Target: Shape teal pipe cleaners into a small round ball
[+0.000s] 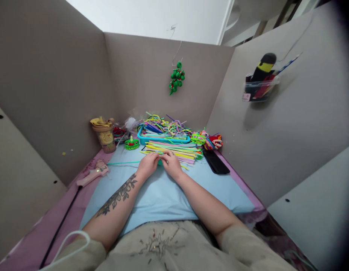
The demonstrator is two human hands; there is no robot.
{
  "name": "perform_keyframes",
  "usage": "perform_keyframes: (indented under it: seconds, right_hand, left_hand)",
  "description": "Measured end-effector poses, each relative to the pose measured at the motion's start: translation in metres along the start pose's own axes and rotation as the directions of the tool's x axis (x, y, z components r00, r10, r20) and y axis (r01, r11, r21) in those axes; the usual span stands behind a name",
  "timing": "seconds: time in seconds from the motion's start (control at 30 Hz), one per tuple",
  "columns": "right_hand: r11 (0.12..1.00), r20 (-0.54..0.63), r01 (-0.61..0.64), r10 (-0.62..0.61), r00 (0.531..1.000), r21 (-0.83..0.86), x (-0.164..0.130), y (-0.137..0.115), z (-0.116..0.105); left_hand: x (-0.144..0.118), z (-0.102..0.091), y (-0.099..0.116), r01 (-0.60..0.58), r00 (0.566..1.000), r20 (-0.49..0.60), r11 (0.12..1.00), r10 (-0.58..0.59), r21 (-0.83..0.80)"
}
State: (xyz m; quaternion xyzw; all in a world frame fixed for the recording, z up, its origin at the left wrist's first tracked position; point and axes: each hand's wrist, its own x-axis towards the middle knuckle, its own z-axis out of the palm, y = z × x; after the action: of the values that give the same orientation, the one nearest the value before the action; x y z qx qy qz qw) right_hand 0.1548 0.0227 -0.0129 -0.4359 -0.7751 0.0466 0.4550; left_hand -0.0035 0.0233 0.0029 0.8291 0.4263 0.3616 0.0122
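Note:
My left hand (147, 164) and my right hand (172, 163) meet at the middle of a light blue mat (163, 195), pinching a small teal-green piece (160, 162) between them. A teal pipe cleaner (122, 163) trails left from my left hand across the mat. Just beyond my fingers lies a flat pile of coloured pipe cleaners (174, 151). Behind that stands a blue tray (163, 139) heaped with more pipe cleaners.
A pink glue gun (92, 174) with a black cord lies at the left. A cup (105, 135) and a green frog figure (132, 143) stand at the back left. A black phone (216, 162) lies right. Grey partition walls enclose the desk; a green ornament (176, 78) hangs behind.

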Motion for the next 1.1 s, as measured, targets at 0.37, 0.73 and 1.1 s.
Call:
perform_keyframes:
  seconds: [0.37,0.73,1.1]
  right_hand:
    - [0.999,0.021,-0.037,0.036,0.999,0.007,0.0003,0.0017,0.0034]
    - [0.999,-0.004,-0.033,0.033,0.999,-0.003,0.0018,0.0041,0.0014]
    - [0.999,-0.018,-0.002,0.001,1.0,-0.036,0.0016,0.0012,-0.0022]
  left_hand:
    - [-0.0001,-0.0008,-0.002,-0.052,0.998,0.04,0.994,0.048,0.101]
    - [0.0044,0.0006,-0.001,-0.121,0.992,0.062,0.967,0.11,0.223]
    - [0.004,-0.0031,0.0013,-0.087,0.996,0.049,0.986,0.081,0.141]
